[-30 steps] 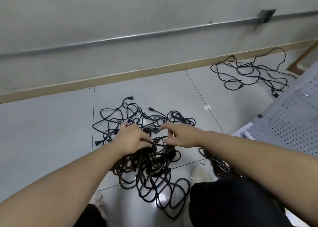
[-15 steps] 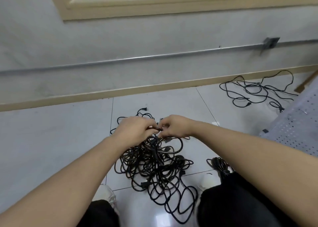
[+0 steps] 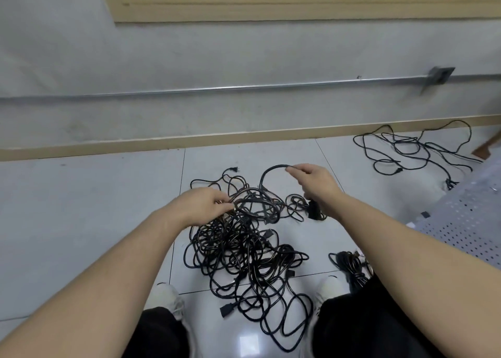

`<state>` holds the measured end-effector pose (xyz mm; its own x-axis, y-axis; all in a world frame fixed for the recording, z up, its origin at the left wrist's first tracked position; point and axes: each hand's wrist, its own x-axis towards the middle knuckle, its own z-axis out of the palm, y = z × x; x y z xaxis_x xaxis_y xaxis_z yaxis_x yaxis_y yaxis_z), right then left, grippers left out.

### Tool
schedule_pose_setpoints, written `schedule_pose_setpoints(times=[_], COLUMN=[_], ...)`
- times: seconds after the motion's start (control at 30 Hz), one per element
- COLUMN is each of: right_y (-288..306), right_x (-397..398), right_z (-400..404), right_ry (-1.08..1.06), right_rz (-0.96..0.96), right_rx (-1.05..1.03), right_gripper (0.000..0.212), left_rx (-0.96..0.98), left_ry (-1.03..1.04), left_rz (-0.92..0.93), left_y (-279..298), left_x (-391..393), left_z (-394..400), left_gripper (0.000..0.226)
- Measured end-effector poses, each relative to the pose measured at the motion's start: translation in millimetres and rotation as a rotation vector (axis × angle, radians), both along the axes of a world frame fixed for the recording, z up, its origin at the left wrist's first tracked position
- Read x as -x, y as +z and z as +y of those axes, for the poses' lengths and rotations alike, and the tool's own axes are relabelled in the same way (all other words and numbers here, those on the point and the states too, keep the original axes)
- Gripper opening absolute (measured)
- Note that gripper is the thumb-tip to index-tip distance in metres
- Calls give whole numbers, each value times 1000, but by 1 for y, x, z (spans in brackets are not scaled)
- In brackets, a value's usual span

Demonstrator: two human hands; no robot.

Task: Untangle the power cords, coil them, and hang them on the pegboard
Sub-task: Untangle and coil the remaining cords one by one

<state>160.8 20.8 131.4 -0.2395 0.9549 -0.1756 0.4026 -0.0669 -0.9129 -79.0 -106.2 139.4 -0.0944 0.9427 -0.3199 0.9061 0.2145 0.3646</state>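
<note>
A tangled heap of black power cords (image 3: 241, 252) lies on the white tiled floor between my feet. My left hand (image 3: 202, 206) pinches cord strands at the top left of the heap. Raised above the heap's right side, my right hand (image 3: 315, 180) pinches one black cord (image 3: 267, 173) that arcs up out of the tangle; a black plug hangs under that hand. A perforated white pegboard (image 3: 466, 222) lies at the right edge of the view.
A second loose bunch of black cords (image 3: 412, 151) is spread on the floor at the far right by the baseboard. A small coiled bundle (image 3: 351, 267) sits by my right knee. The wall with a metal conduit runs across the back.
My hands were together over the heap. The right hand has since lifted up and to the right, drawing a loop of cord out. The camera has tilted upward.
</note>
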Motion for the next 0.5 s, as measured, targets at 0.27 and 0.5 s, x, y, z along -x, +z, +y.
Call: schedule_pose_setpoints(times=[0.27,0.5], right_y=[20,30], right_x=[-2,6], right_z=[-23,-42], right_ry=[140,348], right_rz=[54,105], right_rx=[-52,-151], right_gripper=[18,12], left_rx=[122,-172], left_ry=[174,190], left_rz=[-56,-613], left_y=[-33,-7], left_x=[12,-32], left_z=[-3,-2], left_gripper=[26,54])
